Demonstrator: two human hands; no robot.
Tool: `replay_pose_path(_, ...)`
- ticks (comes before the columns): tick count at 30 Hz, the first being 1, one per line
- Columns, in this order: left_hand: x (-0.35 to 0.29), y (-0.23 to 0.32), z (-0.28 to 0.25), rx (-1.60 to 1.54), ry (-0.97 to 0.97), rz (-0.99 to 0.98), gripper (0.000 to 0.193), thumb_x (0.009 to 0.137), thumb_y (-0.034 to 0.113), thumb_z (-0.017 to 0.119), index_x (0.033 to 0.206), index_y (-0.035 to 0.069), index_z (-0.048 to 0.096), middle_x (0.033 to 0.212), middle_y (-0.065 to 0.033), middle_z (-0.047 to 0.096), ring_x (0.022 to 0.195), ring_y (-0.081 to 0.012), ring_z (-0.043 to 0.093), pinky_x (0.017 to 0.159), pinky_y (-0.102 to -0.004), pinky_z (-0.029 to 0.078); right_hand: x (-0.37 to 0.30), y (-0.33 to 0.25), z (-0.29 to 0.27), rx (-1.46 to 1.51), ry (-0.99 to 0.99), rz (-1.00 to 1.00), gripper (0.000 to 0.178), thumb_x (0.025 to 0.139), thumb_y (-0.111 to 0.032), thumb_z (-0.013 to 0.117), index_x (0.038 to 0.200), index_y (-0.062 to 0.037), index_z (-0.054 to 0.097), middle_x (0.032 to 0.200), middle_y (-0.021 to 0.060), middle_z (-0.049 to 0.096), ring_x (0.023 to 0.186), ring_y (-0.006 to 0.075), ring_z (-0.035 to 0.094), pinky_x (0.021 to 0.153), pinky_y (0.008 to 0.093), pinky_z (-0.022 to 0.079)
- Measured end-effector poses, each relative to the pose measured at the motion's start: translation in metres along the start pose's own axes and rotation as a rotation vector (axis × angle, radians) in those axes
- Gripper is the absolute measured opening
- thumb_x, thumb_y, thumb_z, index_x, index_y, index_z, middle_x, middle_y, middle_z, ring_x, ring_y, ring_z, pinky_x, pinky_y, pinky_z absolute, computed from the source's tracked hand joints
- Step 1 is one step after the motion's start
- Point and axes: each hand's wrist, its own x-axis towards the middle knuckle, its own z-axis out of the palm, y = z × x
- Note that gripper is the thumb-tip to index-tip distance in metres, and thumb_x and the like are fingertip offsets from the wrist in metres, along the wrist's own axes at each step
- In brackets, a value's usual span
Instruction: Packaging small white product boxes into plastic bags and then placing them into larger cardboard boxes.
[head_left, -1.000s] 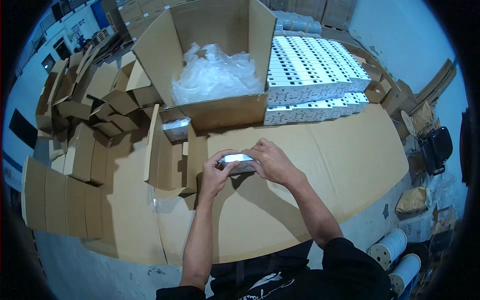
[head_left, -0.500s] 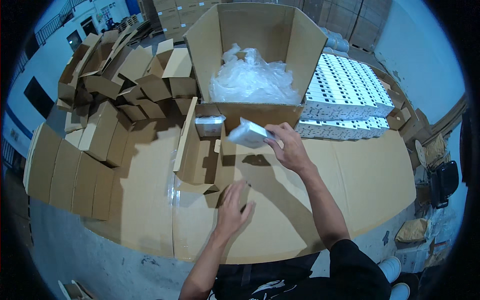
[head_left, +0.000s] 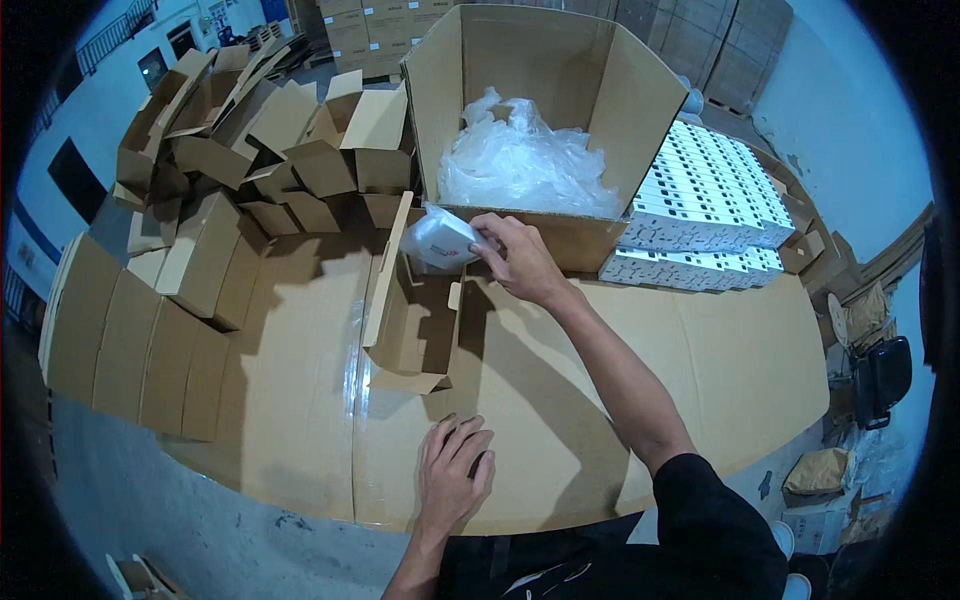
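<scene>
My right hand [head_left: 515,255] grips a small white box [head_left: 440,240] in clear plastic wrap by its right end. It holds this box over the far end of a narrow open cardboard box [head_left: 413,345], which stands on the cardboard-covered table [head_left: 560,420]. The wrapped box tilts and covers whatever lies in that far end. Nearer to me, the inside of the cardboard box shows bare brown walls and floor. My left hand [head_left: 455,468] lies on the table near its front edge, fingers stretched out, holding nothing.
Behind stands a large open carton [head_left: 540,60] with crumpled clear plastic bags [head_left: 525,165] inside. Stacked white boxes [head_left: 700,195] are at the right. Several brown cardboard boxes [head_left: 195,260] crowd the left side, some with raised flaps. A black chair [head_left: 882,375] is off the right edge.
My right hand has carried the wrapped white box leftward, over the open cardboard box. My left hand has drawn back toward me, away from that cardboard box. The view has shifted slightly.
</scene>
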Motion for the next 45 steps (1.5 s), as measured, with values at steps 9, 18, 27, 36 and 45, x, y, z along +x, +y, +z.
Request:
replay_pose_path(9, -0.001, -0.003, 0.001, -0.001, 0.008, -0.004, 0.028, 0.083, 0.012, 0.073, 0.110, 0.009, 0.072, 0.127, -0.0058, 0.065, 0.127, -0.0326, 0.052, 0.111, -0.0488, 0.039, 0.024, -0.013, 0.016, -0.195, -0.057, -0.232, 0.023, 0.090, -0.006, 0.065, 0.111, 0.0013, 0.061, 0.102, 0.0217, 0.066, 0.096, 0.0422, 0.062, 0.085, 0.0490, 0.052)
replay_pose_path(18, -0.001, -0.004, 0.001, -0.021, 0.001, -0.012, 0.028, 0.083, 0.013, 0.072, 0.110, 0.010, 0.072, 0.127, -0.0057, 0.065, 0.127, -0.0327, 0.052, 0.111, -0.0503, 0.038, 0.022, -0.018, 0.050, -0.545, -0.143, -0.148, 0.030, 0.081, -0.006, 0.067, 0.110, -0.0037, 0.062, 0.102, 0.0159, 0.066, 0.098, 0.0343, 0.063, 0.084, 0.0458, 0.054)
replay_pose_path(27, 0.000, -0.004, 0.000, -0.007, -0.023, 0.008, 0.030, 0.083, 0.014, 0.072, 0.112, 0.008, 0.070, 0.130, -0.0080, 0.063, 0.129, -0.0339, 0.050, 0.112, -0.0506, 0.037, 0.007, -0.010, 0.060, -0.461, 0.033, -0.131, 0.022, 0.089, -0.024, 0.068, 0.089, -0.0027, 0.074, 0.110, 0.0169, 0.060, 0.103, 0.0341, 0.058, 0.082, 0.0472, 0.051)
replay_pose_path(36, 0.033, -0.005, 0.023, 0.055, -0.156, 0.157, 0.044, 0.083, 0.015, 0.073, 0.125, 0.005, 0.062, 0.138, -0.0117, 0.056, 0.132, -0.0377, 0.046, 0.114, -0.0508, 0.036, -0.031, -0.018, 0.036, -0.241, -0.032, -0.024, 0.058, 0.094, -0.023, 0.066, 0.145, -0.0068, 0.045, 0.141, 0.0272, 0.041, 0.120, 0.0470, 0.053, 0.100, 0.0528, 0.048)
replay_pose_path(45, 0.126, 0.009, 0.082, 0.065, -0.134, 0.274, 0.044, 0.088, 0.011, 0.067, 0.130, 0.001, 0.058, 0.141, -0.0182, 0.054, 0.136, -0.0399, 0.044, 0.117, -0.0500, 0.032, -0.119, 0.019, -0.064, -0.078, 0.072, -0.032, 0.026, 0.092, -0.014, 0.067, 0.115, -0.0039, 0.064, 0.121, 0.0135, 0.059, 0.109, 0.0315, 0.061, 0.091, 0.0426, 0.052)
